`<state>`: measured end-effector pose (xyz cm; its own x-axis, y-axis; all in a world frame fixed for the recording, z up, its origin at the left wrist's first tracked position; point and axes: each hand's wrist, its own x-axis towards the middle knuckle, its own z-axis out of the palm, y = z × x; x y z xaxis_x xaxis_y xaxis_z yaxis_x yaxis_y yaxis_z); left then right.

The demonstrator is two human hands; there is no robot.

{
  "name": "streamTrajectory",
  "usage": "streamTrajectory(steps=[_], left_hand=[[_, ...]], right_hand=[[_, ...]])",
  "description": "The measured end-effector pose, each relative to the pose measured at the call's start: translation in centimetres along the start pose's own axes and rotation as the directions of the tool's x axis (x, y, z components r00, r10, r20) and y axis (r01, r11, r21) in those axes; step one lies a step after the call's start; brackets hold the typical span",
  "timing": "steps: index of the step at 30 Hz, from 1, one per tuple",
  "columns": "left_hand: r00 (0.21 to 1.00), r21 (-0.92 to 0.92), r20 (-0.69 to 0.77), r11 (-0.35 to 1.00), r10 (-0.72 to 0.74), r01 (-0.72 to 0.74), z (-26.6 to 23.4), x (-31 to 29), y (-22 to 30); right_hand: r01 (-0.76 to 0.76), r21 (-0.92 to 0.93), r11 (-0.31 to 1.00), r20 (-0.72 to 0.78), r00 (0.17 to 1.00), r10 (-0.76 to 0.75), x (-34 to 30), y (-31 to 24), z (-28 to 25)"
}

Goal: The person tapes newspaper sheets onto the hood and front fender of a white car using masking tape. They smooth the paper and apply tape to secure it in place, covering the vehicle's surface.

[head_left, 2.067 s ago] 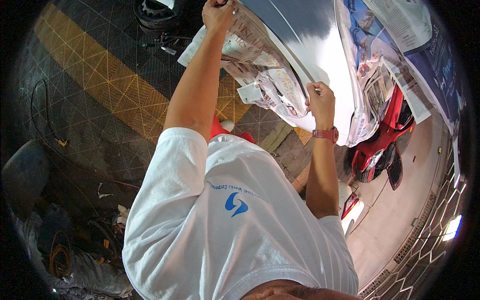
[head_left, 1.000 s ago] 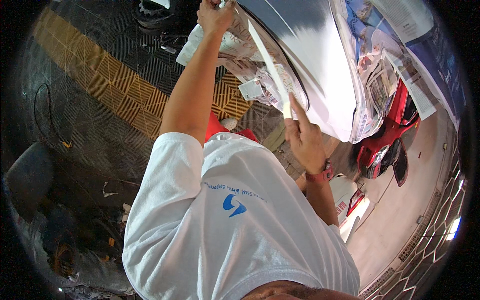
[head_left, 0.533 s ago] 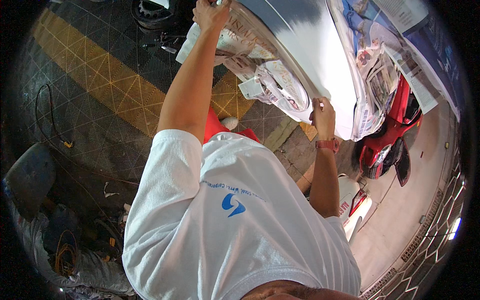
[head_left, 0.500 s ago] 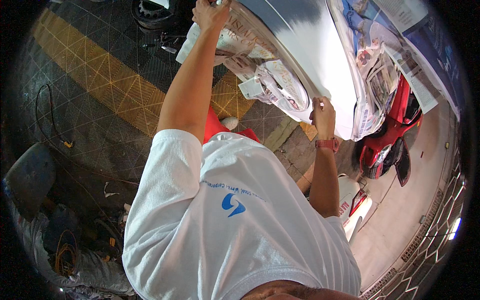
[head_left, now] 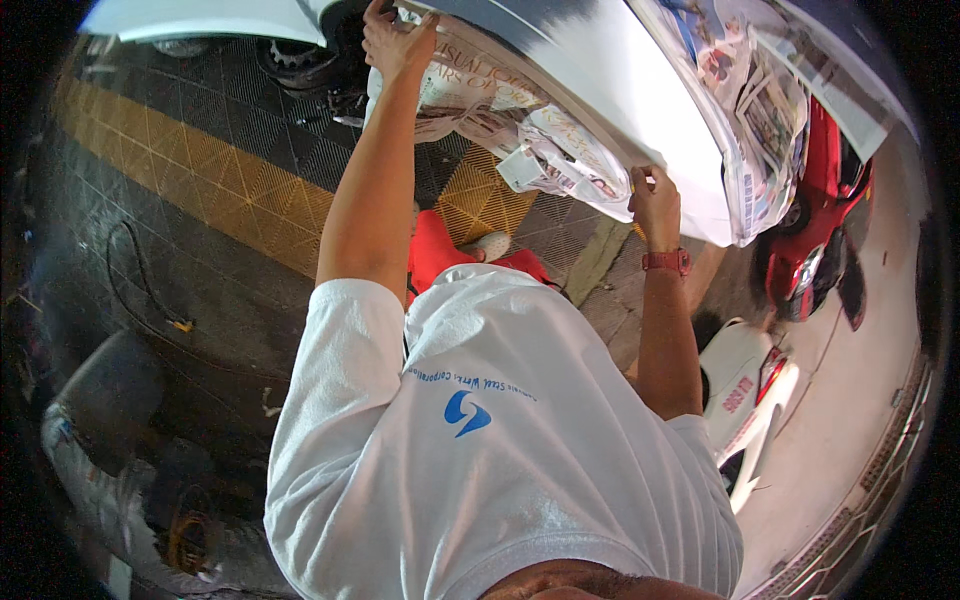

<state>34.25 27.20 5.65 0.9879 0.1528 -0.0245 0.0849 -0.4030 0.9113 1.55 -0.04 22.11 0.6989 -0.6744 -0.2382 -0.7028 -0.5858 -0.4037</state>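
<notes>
A glossy white and dark grey vehicle panel (head_left: pixel 665 110) slants across the upper part of the view, with newspaper (head_left: pixel 480 90) along its near edge. A tan strip that looks like masking tape (head_left: pixel 585 120) runs between the newspaper and the panel. My left hand (head_left: pixel 402 45) is at the strip's far upper end, fingers curled around the edge; what they grip there is hidden. At the near corner, my right hand (head_left: pixel 655 205) is closed in a pinch on the strip's lower end. A red watch (head_left: pixel 667 262) is on my right wrist.
More newspaper (head_left: pixel 765 110) covers the panel's right side. A red motorcycle (head_left: pixel 815 230) and a white vehicle part with a red light (head_left: pixel 745 390) stand right. A dark wheel (head_left: pixel 295 62) is at upper left. A black cable (head_left: pixel 130 275) lies on the tiled floor (head_left: pixel 200 170).
My view has shifted, and the panel sits slightly higher in it. Both hands stay at the same edge; my left hand has moved a little left, and its fingers look more spread.
</notes>
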Motion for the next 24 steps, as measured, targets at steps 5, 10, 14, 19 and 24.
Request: streamTrajectory(steps=[5, 10, 14, 19, 24], left_hand=[[0.999, 0.007, -0.017, 0.999, 0.051, -0.051, 0.3, -1.1, 2.8], [0.995, -0.224, 0.017, 0.971, 0.094, -0.088, 0.4, 1.0, -1.7], [0.994, -0.165, 0.102, 0.986, 0.043, -0.026, -0.3, 2.2, -1.6], [0.977, -0.420, 0.180, 0.907, 0.110, -0.024, -2.4, 5.8, -4.9], [0.965, -0.377, 0.259, 0.915, -0.045, 0.144, -1.5, -0.2, 3.3]], right_hand=[[0.069, 0.071, 0.995, -0.140, 0.988, -0.059, -0.3, 4.0, 1.0], [0.109, 0.082, 0.991, -0.053, 0.993, -0.105, -4.5, -0.6, -1.4], [0.257, 0.184, 0.949, 0.086, 0.957, -0.276, -6.8, -0.2, -3.5], [0.415, 0.394, 0.820, 0.147, 0.852, -0.502, -8.4, -0.2, -6.1], [0.331, -0.490, 0.807, 0.099, 0.940, -0.326, -4.9, 6.8, -7.7]])
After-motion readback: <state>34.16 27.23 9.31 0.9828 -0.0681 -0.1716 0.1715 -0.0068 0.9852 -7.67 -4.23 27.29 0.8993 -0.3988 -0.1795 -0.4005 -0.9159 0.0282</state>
